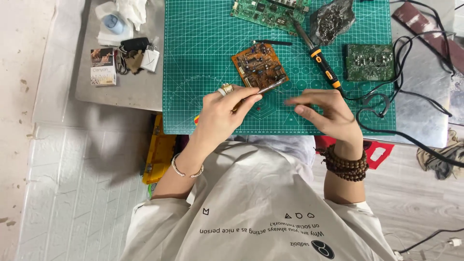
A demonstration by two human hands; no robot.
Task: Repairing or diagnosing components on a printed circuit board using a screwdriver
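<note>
My left hand [225, 110] grips a thin metal tool [268, 88] whose tip points at the lower edge of a small orange circuit board [258, 64] lying on the green cutting mat [203, 58]. My right hand [323, 108] hovers over the mat to the right of the tool tip, fingers pinched and blurred; whether something small is between them I cannot tell. A soldering iron with an orange and black handle [325, 68] lies just beyond my right hand.
Two green circuit boards lie on the mat, one at the top [268, 11], one at the right [369, 62]. A crumpled grey lump [331, 20] sits at the top. Black cables [411, 58] loop at the right. A small box [103, 66], keys and tissues lie left.
</note>
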